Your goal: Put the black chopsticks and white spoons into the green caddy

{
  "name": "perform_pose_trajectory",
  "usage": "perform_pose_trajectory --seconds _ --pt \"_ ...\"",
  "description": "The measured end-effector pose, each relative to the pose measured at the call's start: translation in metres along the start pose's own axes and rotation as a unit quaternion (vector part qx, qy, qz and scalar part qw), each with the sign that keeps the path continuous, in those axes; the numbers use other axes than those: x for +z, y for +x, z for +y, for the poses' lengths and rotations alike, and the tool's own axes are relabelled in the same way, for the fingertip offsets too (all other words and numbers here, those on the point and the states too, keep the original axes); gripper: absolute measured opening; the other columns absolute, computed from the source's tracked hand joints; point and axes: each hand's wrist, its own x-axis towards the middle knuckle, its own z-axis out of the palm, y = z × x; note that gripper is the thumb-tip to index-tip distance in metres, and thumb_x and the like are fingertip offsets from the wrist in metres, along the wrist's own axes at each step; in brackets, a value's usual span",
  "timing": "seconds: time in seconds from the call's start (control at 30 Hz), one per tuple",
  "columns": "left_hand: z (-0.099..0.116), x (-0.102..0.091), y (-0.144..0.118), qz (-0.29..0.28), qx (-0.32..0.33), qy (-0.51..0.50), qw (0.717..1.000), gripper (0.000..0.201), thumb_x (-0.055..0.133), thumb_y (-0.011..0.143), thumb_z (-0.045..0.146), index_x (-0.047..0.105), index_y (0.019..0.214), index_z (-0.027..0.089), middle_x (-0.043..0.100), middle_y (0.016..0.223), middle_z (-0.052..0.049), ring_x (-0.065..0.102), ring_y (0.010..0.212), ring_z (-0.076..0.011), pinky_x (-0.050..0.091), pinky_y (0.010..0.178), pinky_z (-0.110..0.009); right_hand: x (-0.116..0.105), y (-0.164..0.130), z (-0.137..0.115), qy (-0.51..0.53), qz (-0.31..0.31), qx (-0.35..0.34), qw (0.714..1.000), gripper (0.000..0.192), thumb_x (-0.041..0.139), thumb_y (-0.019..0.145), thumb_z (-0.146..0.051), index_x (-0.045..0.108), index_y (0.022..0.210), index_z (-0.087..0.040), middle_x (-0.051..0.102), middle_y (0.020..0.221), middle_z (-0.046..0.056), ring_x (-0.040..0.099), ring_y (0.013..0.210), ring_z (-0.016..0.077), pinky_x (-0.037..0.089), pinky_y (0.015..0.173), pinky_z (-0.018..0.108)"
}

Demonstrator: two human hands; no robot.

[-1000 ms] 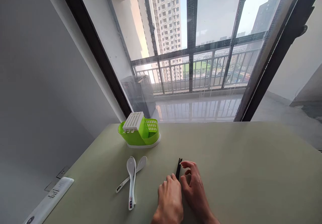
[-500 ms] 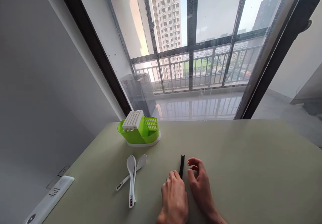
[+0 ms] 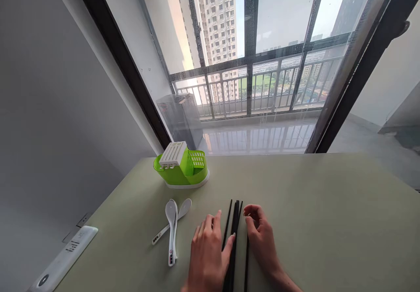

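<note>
Several black chopsticks [image 3: 235,244] lie lengthwise on the table between my hands, most bunched together and a few splayed out. My left hand [image 3: 210,250] rests just left of them, fingers spread, its thumb at the edge of the bunch. My right hand [image 3: 261,237] is on the other side, its fingers loosely curled and a gap between thumb and forefinger. A separate chopstick [image 3: 246,263] runs along its inner side; its far end is hidden by the hand.
White spoons [image 3: 171,213], some overlapping, lie to the left. Behind them stands a green utensil caddy [image 3: 179,176] with a white slotted top. A white power strip [image 3: 67,257] sits at the left table edge. Beyond the table [image 3: 328,204] is a large window.
My left hand has moved left and spread its fingers, uncovering the chopsticks, which have fanned apart. My right hand has stayed almost in place.
</note>
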Motion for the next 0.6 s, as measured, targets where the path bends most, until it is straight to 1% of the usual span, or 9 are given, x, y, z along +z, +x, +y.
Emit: perform_pose_trajectory --seconds 0.13,0.2,0.3,0.37,0.43,0.5,0.6 --pt "-0.041 -0.004 -0.001 0.119 0.018 -0.024 0.992 0.033 0.052 0.097 0.029 0.06 0.128 0.022 0.066 0.106 -0.007 0.067 0.097 -0.0245 0.054 0.089 -0.039 -0.002 -0.001 -0.009 -0.006 -0.008 -0.003 1.0 0.014 0.051 0.085 -0.035 0.058 0.087 -0.023 0.061 0.079 0.0 0.055 0.069 0.0183 0.044 0.067 0.029" --pt "-0.064 -0.005 -0.002 0.177 0.019 -0.019 0.984 0.03 0.051 0.097 0.033 0.06 0.123 0.022 0.065 0.105 -0.007 0.065 0.099 -0.0253 0.054 0.091 -0.041 -0.002 -0.002 -0.012 -0.005 -0.006 -0.008 1.0 0.014 0.051 0.084 -0.035 0.058 0.084 -0.023 0.06 0.077 0.0 0.054 0.069 0.0184 0.043 0.067 0.029" --pt "-0.095 -0.002 -0.003 0.244 -0.002 0.016 0.97 0.036 0.05 0.098 0.041 0.057 0.126 0.02 0.063 0.116 -0.011 0.062 0.109 -0.0293 0.051 0.097 -0.047 -0.003 -0.003 -0.014 -0.005 -0.007 -0.007 1.0 0.014 0.051 0.083 -0.035 0.057 0.079 -0.023 0.057 0.073 -0.001 0.05 0.066 0.0175 0.041 0.063 0.028" --pt "-0.114 0.003 -0.004 0.263 -0.024 0.054 0.963 0.044 0.052 0.096 0.046 0.055 0.129 0.017 0.06 0.124 -0.015 0.059 0.114 -0.0324 0.049 0.099 -0.05 -0.004 -0.003 -0.014 -0.005 -0.012 0.0 1.0 0.014 0.051 0.082 -0.035 0.057 0.076 -0.023 0.054 0.07 -0.002 0.047 0.062 0.0165 0.038 0.06 0.027" --pt "-0.129 0.008 -0.004 0.262 -0.05 0.098 0.959 0.054 0.056 0.093 0.048 0.053 0.133 0.011 0.059 0.127 -0.02 0.057 0.116 -0.0353 0.048 0.099 -0.05 -0.005 -0.004 -0.013 -0.005 -0.016 0.005 1.0 0.014 0.051 0.082 -0.034 0.057 0.075 -0.023 0.052 0.069 -0.002 0.044 0.061 0.0158 0.036 0.058 0.027" --pt "-0.14 0.012 -0.004 0.249 -0.074 0.137 0.956 0.062 0.059 0.09 0.048 0.05 0.135 0.005 0.059 0.126 -0.023 0.057 0.116 -0.0367 0.047 0.1 -0.051 -0.005 -0.004 -0.013 -0.002 -0.021 0.008 1.0 0.014 0.051 0.083 -0.034 0.057 0.075 -0.023 0.052 0.069 -0.003 0.044 0.061 0.0155 0.035 0.058 0.026" --pt "-0.148 0.016 -0.003 0.22 -0.102 0.175 0.954 0.063 0.059 0.09 0.046 0.05 0.135 0.002 0.062 0.121 -0.023 0.06 0.109 -0.0361 0.047 0.098 -0.049 -0.005 -0.005 -0.013 0.001 -0.025 0.015 1.0 0.014 0.051 0.082 -0.034 0.056 0.075 -0.023 0.05 0.068 -0.003 0.042 0.061 0.0152 0.034 0.057 0.026"
